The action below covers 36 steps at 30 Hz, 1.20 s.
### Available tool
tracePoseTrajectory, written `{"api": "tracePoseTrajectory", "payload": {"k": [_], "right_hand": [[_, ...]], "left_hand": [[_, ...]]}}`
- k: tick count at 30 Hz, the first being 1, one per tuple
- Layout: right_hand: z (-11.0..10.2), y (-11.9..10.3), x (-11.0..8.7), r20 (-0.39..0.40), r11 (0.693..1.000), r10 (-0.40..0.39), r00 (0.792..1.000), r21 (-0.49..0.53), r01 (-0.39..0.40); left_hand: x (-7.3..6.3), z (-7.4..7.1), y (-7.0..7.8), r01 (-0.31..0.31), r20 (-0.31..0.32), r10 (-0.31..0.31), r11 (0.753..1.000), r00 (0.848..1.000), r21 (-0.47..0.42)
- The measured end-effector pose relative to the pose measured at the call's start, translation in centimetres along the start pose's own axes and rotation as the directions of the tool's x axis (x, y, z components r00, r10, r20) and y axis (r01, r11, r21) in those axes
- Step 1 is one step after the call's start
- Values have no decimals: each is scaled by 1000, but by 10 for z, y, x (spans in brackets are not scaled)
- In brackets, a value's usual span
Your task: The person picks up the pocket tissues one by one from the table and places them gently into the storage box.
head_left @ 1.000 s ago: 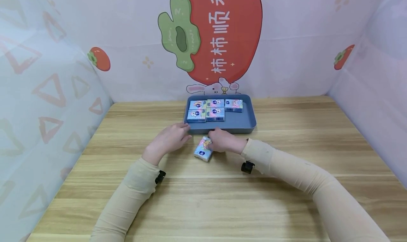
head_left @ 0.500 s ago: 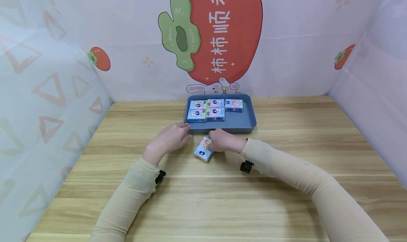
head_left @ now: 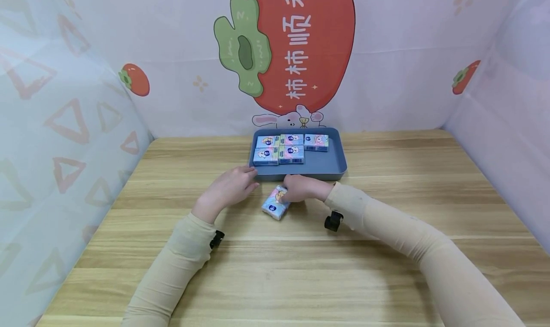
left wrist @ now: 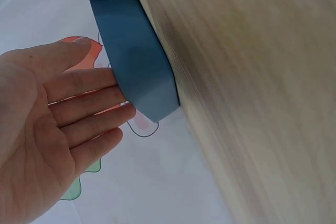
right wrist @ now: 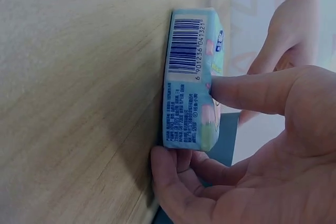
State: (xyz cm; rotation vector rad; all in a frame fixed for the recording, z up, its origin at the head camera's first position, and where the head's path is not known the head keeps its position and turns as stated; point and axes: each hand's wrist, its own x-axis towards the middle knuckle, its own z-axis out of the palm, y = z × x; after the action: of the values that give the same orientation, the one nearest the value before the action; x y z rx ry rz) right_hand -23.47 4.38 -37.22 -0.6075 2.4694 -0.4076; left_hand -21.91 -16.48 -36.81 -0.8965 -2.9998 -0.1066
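Note:
A small blue-and-pink pack of tissues (head_left: pixel 273 204) lies slanted close over the wooden table, in front of a grey-blue tray (head_left: pixel 322 176). My right hand (head_left: pixel 301 187) holds this pack by its far end. In the right wrist view, the thumb (right wrist: pixel 252 92) presses on its printed face, and the curled fingers sit at the end beside the barcode side (right wrist: pixel 185 77). My left hand (head_left: pixel 232 186) is at the tray's front left corner. Its fingers (left wrist: pixel 89 103) are nearly straight, their tips right at the tray wall (left wrist: pixel 139 51).
Inside the tray, several similar tissue packs (head_left: pixel 291 154) stand in two rows toward the left and back, with one pack (head_left: pixel 315 142) apart at the back right. Bare tray floor (head_left: pixel 324 162) shows at the front right. A printed cloth wall (head_left: pixel 180 55) rises behind the table (head_left: pixel 275 279).
My right hand has shifted very slightly to the right, turning the tissue pack a little with it. The left hand and the tray stay where they were.

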Motion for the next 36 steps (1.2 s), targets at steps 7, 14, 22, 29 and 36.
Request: {"api": "tracePoseTrajectory", "payload": {"k": [7, 14, 22, 29, 36], "right_hand": [[1, 5, 2, 8, 998, -9, 1000, 61, 9], [1, 10, 1, 36, 987, -8, 999, 161, 2], [-5, 13, -7, 66, 973, -26, 997, 232, 9], [-14, 19, -14, 15, 960, -73, 997, 273, 66], [-24, 23, -21, -1, 949, -55, 998, 311, 53]], "left_hand": [[-1, 1, 0, -4, -5, 4, 1000, 1000, 0], [-2, 1, 1, -6, -5, 6, 1000, 1000, -5], [-1, 2, 2, -8, -6, 8, 1000, 1000, 3], [-1, 1, 1, -12, -19, 12, 1000, 1000, 4], [-1, 0, 1, -16, -17, 16, 1000, 1000, 10]]}}
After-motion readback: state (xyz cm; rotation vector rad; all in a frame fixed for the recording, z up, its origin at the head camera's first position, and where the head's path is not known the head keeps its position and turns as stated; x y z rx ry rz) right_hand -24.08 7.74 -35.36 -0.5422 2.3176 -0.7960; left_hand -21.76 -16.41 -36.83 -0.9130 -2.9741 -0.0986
